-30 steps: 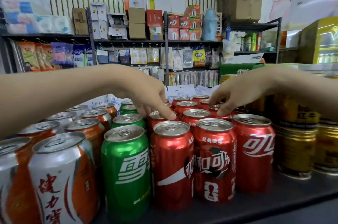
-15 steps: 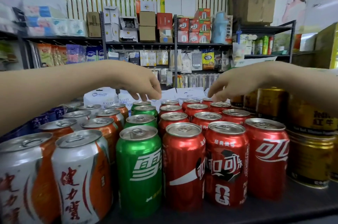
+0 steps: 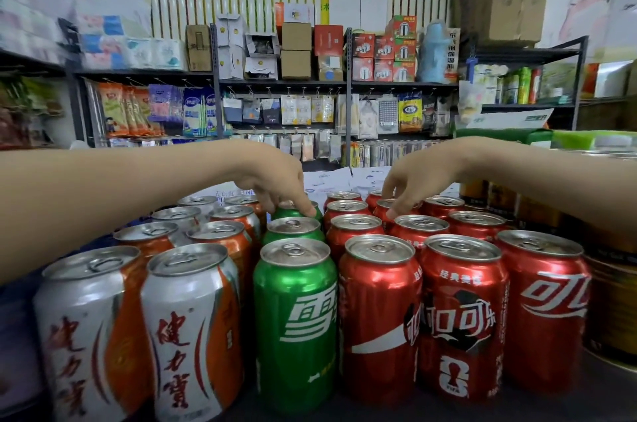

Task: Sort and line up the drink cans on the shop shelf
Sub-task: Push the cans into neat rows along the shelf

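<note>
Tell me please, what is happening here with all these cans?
A person is tidying drink cans on a shop shelf. The left grip curls its fingers over the top of the rear green can. The right grip reaches down to a red can in the back rows; whether it holds it is unclear. The cans stand in rows by colour: orange cans on the left, then green, then red, with gold cans on the right.
</note>
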A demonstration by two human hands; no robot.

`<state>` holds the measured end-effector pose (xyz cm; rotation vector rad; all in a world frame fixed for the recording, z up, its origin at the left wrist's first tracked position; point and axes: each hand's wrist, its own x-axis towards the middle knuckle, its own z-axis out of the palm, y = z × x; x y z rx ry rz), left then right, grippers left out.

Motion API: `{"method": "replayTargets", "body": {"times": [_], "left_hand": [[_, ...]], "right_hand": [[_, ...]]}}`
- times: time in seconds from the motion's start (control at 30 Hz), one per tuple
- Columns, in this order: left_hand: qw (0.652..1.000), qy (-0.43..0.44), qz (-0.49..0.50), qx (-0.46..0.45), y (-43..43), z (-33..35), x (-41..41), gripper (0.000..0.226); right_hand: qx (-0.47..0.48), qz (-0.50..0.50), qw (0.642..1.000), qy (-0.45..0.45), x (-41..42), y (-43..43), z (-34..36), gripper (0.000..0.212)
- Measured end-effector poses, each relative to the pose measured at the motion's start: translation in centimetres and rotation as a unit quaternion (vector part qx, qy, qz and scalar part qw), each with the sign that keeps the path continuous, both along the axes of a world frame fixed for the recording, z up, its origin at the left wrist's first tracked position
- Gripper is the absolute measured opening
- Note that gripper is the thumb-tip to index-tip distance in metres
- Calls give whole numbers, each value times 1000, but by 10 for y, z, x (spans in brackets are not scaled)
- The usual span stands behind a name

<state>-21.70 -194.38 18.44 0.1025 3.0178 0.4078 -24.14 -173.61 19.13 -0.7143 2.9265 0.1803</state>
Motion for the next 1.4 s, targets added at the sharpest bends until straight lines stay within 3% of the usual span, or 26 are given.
{"method": "replayTargets", "body": {"times": [0.37, 0.47, 0.57, 0.73, 0.83, 0.97, 1.13, 1.4], "left_hand": [[1000, -12, 13, -1, -9, 5, 1, 52], [1000, 2, 13, 25, -15, 5, -1, 42], [997, 71, 5, 15, -22, 8, -7, 32], [994, 27, -36, -104, -18, 9, -18, 53], [989, -22, -39, -138, -17, 5, -28, 54], [992, -19, -48, -116, -17, 0, -39, 50], [996, -13, -53, -68, -21, 3, -48, 43], [996, -28, -37, -71, -20, 5, -41, 42]], "right_hand": [[-40, -1, 999, -23, 5, -5, 2, 49], [-66, 42, 995, 55, 2, -13, -2, 38], [-94, 69, 988, 103, -9, -23, -3, 36], [14, 52, 999, -10, -29, -36, -2, 61], [33, 63, 996, -44, -38, -43, -5, 62], [5, 59, 998, 10, -48, -52, -8, 59], [53, 56, 997, -28, -47, -58, -2, 57], [-6, 49, 998, -50, -41, -60, -1, 48]]}}
